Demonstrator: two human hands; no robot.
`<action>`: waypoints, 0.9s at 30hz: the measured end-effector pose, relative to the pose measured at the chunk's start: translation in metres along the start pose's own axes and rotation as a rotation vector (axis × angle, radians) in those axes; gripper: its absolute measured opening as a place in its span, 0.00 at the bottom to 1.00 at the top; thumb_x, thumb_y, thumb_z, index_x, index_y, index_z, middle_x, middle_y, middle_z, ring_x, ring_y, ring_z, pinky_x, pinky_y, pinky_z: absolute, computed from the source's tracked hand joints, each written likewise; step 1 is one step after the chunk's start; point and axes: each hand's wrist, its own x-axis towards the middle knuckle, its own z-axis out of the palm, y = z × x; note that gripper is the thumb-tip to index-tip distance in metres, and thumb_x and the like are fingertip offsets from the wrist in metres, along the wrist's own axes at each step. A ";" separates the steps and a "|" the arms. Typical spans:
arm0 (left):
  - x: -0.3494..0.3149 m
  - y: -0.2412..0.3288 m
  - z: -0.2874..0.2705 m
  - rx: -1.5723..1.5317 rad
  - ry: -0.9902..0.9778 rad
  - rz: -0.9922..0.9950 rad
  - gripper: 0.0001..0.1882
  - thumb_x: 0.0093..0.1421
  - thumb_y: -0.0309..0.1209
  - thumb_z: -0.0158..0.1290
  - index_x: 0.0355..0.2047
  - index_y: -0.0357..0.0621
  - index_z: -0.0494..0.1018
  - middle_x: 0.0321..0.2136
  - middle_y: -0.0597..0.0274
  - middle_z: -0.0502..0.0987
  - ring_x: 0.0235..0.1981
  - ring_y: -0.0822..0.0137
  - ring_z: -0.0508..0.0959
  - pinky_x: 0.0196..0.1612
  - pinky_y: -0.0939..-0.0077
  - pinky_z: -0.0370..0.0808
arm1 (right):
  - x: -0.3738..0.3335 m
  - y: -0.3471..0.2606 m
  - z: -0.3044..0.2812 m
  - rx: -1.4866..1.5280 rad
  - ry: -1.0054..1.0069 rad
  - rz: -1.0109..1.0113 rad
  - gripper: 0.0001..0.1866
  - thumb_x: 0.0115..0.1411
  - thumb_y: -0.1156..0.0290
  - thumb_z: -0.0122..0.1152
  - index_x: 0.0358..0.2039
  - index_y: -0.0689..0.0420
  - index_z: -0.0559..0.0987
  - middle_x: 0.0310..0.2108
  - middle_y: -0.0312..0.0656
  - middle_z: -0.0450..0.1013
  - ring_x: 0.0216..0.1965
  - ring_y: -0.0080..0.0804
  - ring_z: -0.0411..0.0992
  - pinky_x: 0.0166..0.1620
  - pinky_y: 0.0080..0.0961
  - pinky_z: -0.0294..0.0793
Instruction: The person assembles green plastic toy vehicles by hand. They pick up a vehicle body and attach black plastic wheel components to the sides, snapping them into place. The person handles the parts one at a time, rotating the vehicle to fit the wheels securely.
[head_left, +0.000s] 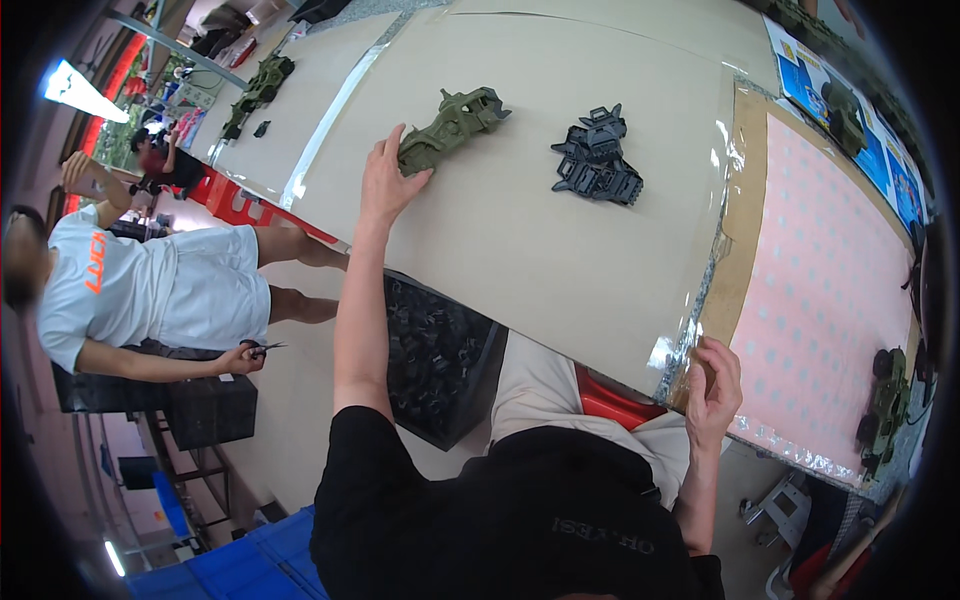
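Right hand (712,385) grips the cardboard-topped table's (560,250) edge; left hand (385,180) touches a green part (450,125).

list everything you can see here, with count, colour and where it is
green shell: 1, olive, table centre, under the left hand's fingers
black part: 1, black, table, right of the green shell
table: 1, beige top
pink mat: 1, pink with pale dots, right side of table
green toy car: 1, olive with black wheels, right edge of the mat
bin of black parts: 1, black, below the table edge
far green part: 1, olive, far left of table
blue crates: a few, blue, floor lower left
co-worker: 1, white top, at left, scissors in hand
left hand: on the green shell
right hand: on the near table edge
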 end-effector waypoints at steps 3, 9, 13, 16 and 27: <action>0.017 -0.009 -0.007 -0.471 -0.061 -0.227 0.37 0.51 0.42 0.60 0.56 0.39 0.60 0.46 0.47 0.70 0.35 0.59 0.76 0.36 0.71 0.76 | 0.000 -0.001 0.000 -0.030 0.006 0.002 0.09 0.48 0.80 0.58 0.33 0.62 0.77 0.41 0.47 0.72 0.45 0.41 0.68 0.51 0.31 0.65; 0.062 -0.047 0.018 -1.089 -0.154 -0.581 0.38 0.59 0.56 0.45 0.54 0.31 0.62 0.49 0.46 0.68 0.33 0.60 0.79 0.30 0.75 0.78 | 0.002 -0.006 0.001 -0.119 -0.018 -0.035 0.09 0.48 0.81 0.58 0.33 0.62 0.77 0.40 0.47 0.73 0.44 0.41 0.69 0.49 0.31 0.65; 0.057 -0.027 0.012 -0.769 -0.185 -0.664 0.43 0.59 0.62 0.38 0.55 0.29 0.60 0.50 0.45 0.67 0.26 0.59 0.80 0.24 0.74 0.76 | 0.002 -0.006 0.003 -0.131 -0.010 -0.024 0.09 0.48 0.81 0.58 0.32 0.63 0.77 0.40 0.47 0.73 0.43 0.41 0.69 0.48 0.31 0.65; 0.049 -0.026 0.012 -0.695 -0.156 -0.691 0.47 0.57 0.64 0.37 0.56 0.28 0.59 0.52 0.42 0.65 0.25 0.58 0.80 0.23 0.75 0.76 | 0.003 -0.006 0.002 -0.150 -0.030 -0.025 0.08 0.48 0.81 0.58 0.31 0.62 0.77 0.39 0.47 0.73 0.43 0.41 0.69 0.48 0.31 0.65; 0.061 -0.017 0.036 -0.692 -0.283 -0.271 0.43 0.52 0.53 0.57 0.55 0.27 0.60 0.48 0.42 0.69 0.39 0.66 0.76 0.35 0.75 0.75 | 0.005 -0.008 0.002 -0.155 -0.033 -0.053 0.08 0.47 0.80 0.59 0.30 0.62 0.77 0.38 0.46 0.73 0.42 0.41 0.69 0.47 0.31 0.64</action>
